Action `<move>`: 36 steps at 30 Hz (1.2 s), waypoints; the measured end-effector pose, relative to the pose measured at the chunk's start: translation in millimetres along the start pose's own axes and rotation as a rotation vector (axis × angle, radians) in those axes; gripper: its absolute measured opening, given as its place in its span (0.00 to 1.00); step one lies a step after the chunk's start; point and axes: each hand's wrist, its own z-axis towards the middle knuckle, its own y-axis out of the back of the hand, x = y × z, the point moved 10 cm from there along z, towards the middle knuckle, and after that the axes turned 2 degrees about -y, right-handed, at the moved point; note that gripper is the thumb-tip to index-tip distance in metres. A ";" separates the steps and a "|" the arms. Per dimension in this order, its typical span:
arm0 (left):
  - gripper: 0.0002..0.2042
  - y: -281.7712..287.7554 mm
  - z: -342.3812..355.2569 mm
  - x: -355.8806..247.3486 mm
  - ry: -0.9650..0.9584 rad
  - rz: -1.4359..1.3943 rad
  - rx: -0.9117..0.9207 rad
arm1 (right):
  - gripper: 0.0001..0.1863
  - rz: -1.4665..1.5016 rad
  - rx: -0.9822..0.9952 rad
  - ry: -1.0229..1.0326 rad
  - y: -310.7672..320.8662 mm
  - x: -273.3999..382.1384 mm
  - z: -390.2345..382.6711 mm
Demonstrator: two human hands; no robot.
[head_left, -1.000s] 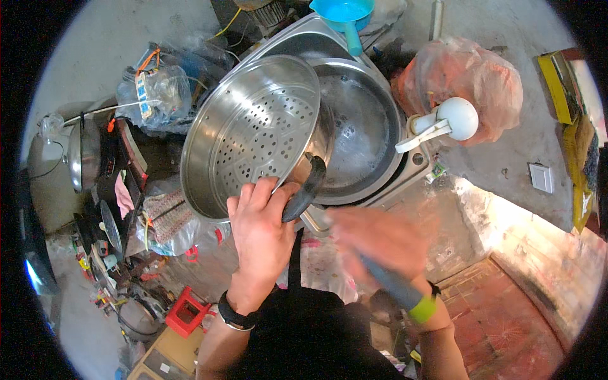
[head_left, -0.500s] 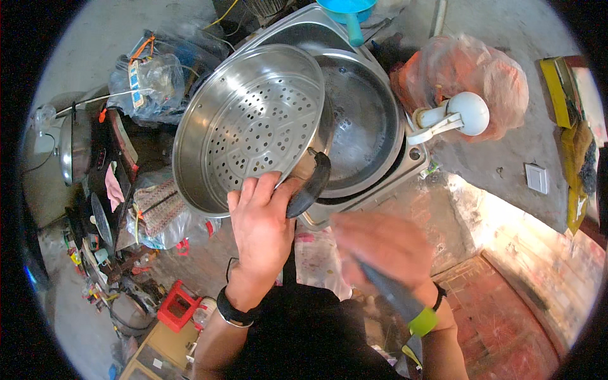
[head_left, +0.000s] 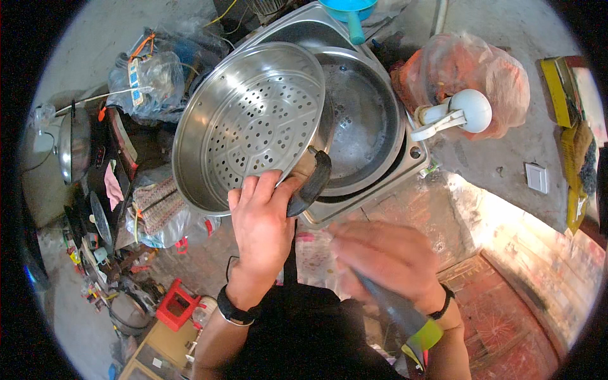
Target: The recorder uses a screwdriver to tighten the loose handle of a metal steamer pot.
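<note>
Two hands are seen at work over a steel sink (head_left: 415, 166). A perforated steel steamer insert (head_left: 253, 123) is held tilted above the sink's left side by the left hand (head_left: 263, 231), whose fingers (head_left: 253, 190) are clamped over the rim beside the black side handle (head_left: 310, 183). Behind it, a large round steel basin (head_left: 364, 120) is seated in the sink. A long tool with a dark grey handle and a yellow-green end (head_left: 405, 320) is gripped in the closed right hand (head_left: 386, 263), just below the steamer.

Washing or scrubbing of the steamer is judged to be the step in hand; for the next move, the tool's working end would need to be brought against the perforated wall while the tilt is kept steady.

Much is blurred around the right hand, so the tool's head cannot be identified. A blue ladle (head_left: 349, 12) is cut off at the top edge, and the contents of the orange plastic bag (head_left: 468, 69) beside the white tap (head_left: 459, 113) cannot be made out.
</note>
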 end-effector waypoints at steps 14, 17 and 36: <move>0.18 -5.3 -4.5 -0.2 -0.013 0.026 0.018 | 0.19 -0.040 0.013 -0.029 5.7 -3.4 0.4; 0.17 -7.0 -9.4 2.8 -0.006 0.027 0.027 | 0.19 0.015 0.099 -0.005 -1.0 -2.9 -4.8; 0.15 -7.2 -19.8 6.9 -0.026 -0.007 0.020 | 0.06 0.051 -0.060 -0.056 12.4 -15.4 -3.2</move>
